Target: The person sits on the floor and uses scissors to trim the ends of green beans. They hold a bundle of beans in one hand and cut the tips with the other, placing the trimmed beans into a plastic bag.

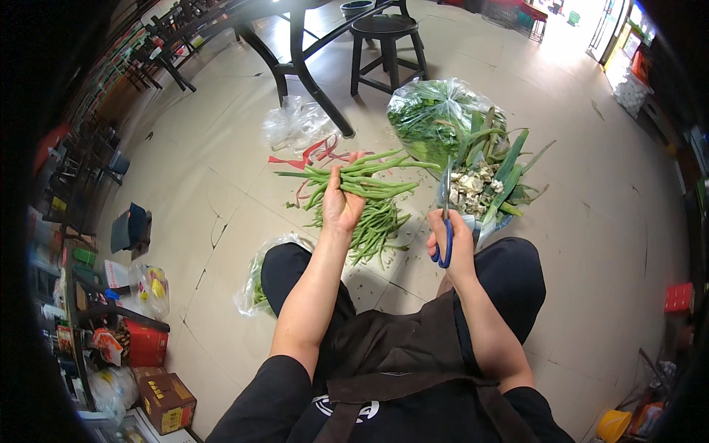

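A bunch of long green beans (pixel 380 184) lies across the palm of my left hand (pixel 344 203), with the fingers wrapped round it. Below the bunch, a pile of green beans (pixel 377 235) rests on the tiled floor. My right hand (pixel 456 247) holds scissors (pixel 447 235) with blue handles, their blades pointing up and away from me. Just beyond the scissors stands a container heaped with leek leaves (pixel 509 181) and pale vegetable scraps (pixel 473 187). Behind it sits a clear plastic bag of leafy greens (pixel 436 118).
Red ribbon strips (pixel 314 153) and a crumpled clear bag (pixel 298 125) lie beyond the beans. Another bag of greens (pixel 258 284) is by my left knee. A black stool (pixel 385 44) and table leg (pixel 321 88) stand ahead. Boxes (pixel 166 402) are at lower left.
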The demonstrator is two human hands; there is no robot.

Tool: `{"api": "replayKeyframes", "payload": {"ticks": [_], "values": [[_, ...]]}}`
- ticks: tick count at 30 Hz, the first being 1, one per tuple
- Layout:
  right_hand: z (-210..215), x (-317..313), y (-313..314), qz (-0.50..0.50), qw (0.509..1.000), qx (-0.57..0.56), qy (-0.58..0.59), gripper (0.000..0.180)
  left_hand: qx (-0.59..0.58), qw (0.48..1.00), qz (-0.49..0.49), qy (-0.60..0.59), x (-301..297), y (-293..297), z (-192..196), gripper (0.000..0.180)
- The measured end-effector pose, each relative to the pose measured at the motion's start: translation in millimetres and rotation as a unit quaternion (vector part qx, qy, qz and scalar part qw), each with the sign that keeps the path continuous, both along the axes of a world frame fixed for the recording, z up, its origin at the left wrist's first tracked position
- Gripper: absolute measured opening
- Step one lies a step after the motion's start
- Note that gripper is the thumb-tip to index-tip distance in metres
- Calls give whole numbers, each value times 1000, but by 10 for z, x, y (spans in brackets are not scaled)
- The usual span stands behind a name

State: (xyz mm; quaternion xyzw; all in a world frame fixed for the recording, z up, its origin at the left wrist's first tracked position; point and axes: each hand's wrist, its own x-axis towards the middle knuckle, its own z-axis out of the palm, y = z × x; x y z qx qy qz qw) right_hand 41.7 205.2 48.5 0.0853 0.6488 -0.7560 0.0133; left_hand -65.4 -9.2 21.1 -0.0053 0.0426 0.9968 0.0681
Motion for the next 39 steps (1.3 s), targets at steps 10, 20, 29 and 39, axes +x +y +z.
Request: {"api": "replayKeyframes", "payload": {"ticks": [10, 20, 29, 39], "values": [[-116, 32, -34, 79, 984, 159, 37, 37, -74, 995, 7, 71, 56, -3, 89, 36], [-5, 60, 12, 107, 990, 76, -48, 32, -108, 992, 17, 68, 47, -20, 123, 24], [29, 54, 102, 139, 984, 83, -75, 34, -164, 981, 18, 103, 45, -76, 195, 27], [128, 109, 59, 71, 960, 270, -6, 34, -142, 985, -6, 96, 62, -34, 156, 31]]}}
